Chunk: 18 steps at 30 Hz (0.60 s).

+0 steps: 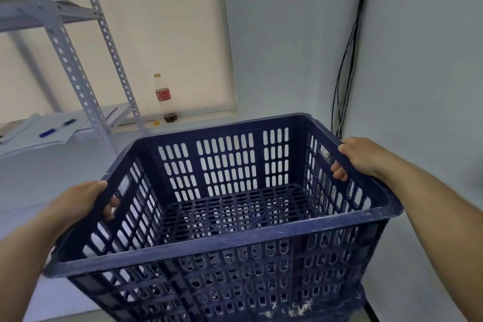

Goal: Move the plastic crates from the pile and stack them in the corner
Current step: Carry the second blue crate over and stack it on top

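Left hand and right hand gripping blue crate rims, forearms extended

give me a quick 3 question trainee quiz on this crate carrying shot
1. True or false: both hands grip the blue crate by its side rims.
2. What stands on the ledge by the window blind: A) a bottle B) a mug C) a box?
3. What lies on the papers on the metal shelf?

Key:
1. True: the left hand and right hand each hold a side rim.
2. A, the bottle.
3. A blue pen.
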{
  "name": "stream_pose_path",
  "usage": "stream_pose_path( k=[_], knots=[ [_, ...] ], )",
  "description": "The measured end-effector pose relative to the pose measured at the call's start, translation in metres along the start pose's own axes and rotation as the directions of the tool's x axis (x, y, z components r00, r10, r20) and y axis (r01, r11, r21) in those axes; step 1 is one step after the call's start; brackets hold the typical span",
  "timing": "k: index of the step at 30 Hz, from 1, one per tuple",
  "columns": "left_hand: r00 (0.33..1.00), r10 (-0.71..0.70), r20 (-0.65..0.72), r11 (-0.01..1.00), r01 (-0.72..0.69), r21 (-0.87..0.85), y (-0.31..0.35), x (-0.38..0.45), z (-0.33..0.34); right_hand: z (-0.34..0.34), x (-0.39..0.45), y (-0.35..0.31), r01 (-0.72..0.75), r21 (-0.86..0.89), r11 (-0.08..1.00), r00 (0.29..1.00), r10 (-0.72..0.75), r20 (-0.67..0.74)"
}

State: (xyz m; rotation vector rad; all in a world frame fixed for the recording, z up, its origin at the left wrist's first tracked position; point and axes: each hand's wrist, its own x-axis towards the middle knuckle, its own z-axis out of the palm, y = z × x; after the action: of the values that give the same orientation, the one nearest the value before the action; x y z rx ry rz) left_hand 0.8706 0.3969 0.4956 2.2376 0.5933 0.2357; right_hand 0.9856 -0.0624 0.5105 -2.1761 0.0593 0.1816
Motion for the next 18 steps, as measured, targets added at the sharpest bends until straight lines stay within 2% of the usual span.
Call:
stream_pose_path(
  k=[2,4,6,9,12,14,18],
  knots=[
    [1.0,0.007,0.006,0.999,-0.007,0.04,0.003,-0.002,-0.001,0.0,-0.002,-0.005,-0.014,-0.238,0.971,1.0,0.008,-0.024],
    [1.0,-0.012,-0.006,0.997,0.012,0.075,0.004,-0.002,-0.004,0.006,-0.008,-0.013,-0.067,-0.483,0.873,0.993,0.013,-0.115],
    [0.999,0.015,-0.034,0.987,-0.009,0.159,0.009,-0.004,-0.005,0.016,-0.016,-0.017,-0.116,-0.599,0.792,0.989,0.039,-0.14],
    [0.991,0.129,-0.037,0.957,-0.114,0.268,0.01,-0.013,-0.005,0.032,-0.032,-0.021,-0.187,-0.658,0.73,0.975,0.056,-0.214],
    [0.969,0.239,0.064,0.925,-0.247,0.287,0.005,-0.026,-0.006,0.037,-0.05,-0.015,-0.205,-0.697,0.687,0.964,0.018,-0.266],
    [0.969,0.223,0.107,0.923,-0.245,0.297,0.0,-0.03,-0.007,0.04,-0.059,-0.01,-0.2,-0.726,0.658,0.96,-0.018,-0.281],
    [0.985,0.17,0.03,0.858,-0.163,0.488,-0.009,-0.036,0.007,0.044,-0.063,-0.006,-0.194,-0.724,0.662,0.959,-0.029,-0.283]
  ],
)
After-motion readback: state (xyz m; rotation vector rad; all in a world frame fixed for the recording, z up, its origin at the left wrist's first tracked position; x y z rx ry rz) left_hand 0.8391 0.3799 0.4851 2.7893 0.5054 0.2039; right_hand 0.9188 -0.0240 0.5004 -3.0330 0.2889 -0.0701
